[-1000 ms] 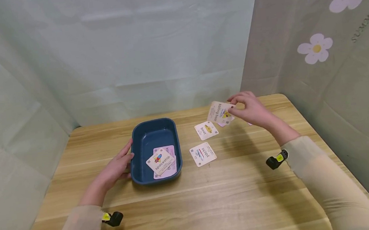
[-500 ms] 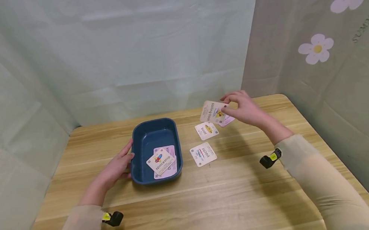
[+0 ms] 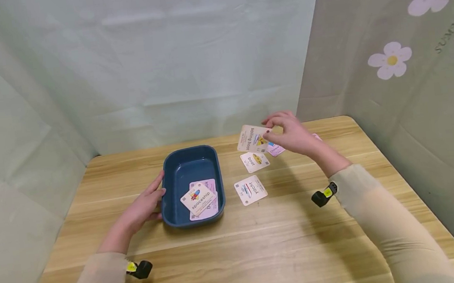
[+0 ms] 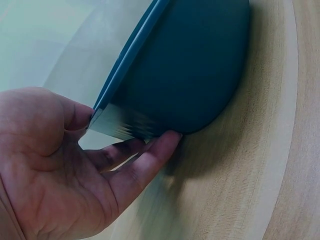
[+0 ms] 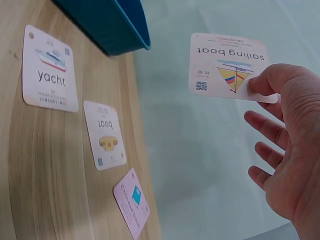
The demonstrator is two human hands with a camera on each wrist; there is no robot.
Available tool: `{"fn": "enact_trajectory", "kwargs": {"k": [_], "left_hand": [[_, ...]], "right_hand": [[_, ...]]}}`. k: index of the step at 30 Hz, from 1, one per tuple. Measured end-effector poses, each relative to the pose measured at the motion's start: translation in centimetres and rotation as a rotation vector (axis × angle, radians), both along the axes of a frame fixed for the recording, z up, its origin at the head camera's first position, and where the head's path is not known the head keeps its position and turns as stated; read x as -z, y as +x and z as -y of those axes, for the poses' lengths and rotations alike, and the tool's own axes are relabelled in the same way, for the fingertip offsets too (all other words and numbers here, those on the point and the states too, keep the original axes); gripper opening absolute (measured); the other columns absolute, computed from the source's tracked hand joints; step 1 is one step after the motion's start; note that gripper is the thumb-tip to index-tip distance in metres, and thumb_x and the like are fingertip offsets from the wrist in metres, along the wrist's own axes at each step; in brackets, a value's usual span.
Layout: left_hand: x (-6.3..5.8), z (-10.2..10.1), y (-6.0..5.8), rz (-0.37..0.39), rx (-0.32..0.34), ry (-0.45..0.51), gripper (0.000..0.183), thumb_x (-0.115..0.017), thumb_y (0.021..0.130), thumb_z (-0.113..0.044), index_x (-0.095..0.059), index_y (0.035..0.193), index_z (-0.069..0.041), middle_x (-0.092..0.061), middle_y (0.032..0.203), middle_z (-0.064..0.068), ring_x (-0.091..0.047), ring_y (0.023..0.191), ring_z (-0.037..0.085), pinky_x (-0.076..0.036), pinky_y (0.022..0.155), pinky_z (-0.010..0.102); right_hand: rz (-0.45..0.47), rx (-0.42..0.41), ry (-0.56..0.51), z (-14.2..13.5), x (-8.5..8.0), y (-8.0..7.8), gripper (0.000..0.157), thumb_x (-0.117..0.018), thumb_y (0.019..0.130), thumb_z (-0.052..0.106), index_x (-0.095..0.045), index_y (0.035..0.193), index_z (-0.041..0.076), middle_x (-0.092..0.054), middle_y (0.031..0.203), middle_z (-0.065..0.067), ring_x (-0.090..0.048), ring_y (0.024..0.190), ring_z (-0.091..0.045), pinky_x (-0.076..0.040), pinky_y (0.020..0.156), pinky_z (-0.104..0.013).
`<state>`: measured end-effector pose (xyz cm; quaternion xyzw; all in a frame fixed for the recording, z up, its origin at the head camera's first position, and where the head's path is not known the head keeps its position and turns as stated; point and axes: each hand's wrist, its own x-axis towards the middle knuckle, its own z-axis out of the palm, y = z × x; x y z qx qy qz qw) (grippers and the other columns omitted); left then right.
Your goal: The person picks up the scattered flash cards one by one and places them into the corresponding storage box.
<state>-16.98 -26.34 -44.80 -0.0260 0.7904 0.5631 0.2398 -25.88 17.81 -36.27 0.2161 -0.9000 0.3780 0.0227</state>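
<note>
My right hand (image 3: 290, 135) pinches a "sailing boat" picture card (image 5: 225, 65) between thumb and index finger, held above the table. Its other fingers stay off the card. Below it lies a "boat" card (image 3: 255, 161), partly covered in the head view. A "yacht" card (image 3: 250, 189) lies nearer the front. My left hand (image 3: 144, 205) holds the left side of a blue plastic bin (image 3: 187, 152), thumb at the rim and fingers against the outer wall. Inside the bin, a "spaceship" card (image 3: 197, 199) overlaps purple cards (image 3: 211, 210) whose words are partly hidden.
A purple "Chinese book" card (image 5: 132, 202) lies behind the right hand's work area. Another purple card (image 3: 316, 136) shows only an edge past that hand. The wooden table (image 3: 240, 264) ends at a pale curtain (image 3: 186, 72) at the back.
My right hand has carried the sailing boat card leftward, from over the purple card to above the boat card. The left hand and the bin have stayed in place.
</note>
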Motion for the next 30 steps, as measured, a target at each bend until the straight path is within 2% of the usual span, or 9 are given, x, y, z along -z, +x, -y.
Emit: {"fn": "enact_trajectory", "kwargs": {"k": [13,30], "left_hand": [[0.1,0.0,0.1,0.004,-0.013,0.016,0.064,-0.031,0.112,-0.026,0.003,0.164,-0.039,-0.013,0.165,0.027,-0.055,0.12,0.038,-0.054,0.077,0.038],[0.1,0.0,0.2,-0.012,-0.006,0.015,0.063,-0.031,0.112,-0.026,0.002,0.164,-0.04,-0.009,0.167,0.025,-0.056,0.119,0.038,-0.054,0.078,0.039]], "right_hand": [[0.017,-0.028,0.011,2.1,0.5,-0.5,0.018,-0.068,0.094,0.033,-0.064,0.09,0.015,-0.056,0.138,0.003,-0.032,0.139,-0.024,-0.032,0.107,-0.055],[0.045,-0.046,-0.004,4.8,0.9,-0.8,0.016,-0.068,0.094,0.031,-0.065,0.092,0.016,-0.056,0.139,0.003,-0.032,0.14,-0.025,-0.03,0.11,-0.054]]}}
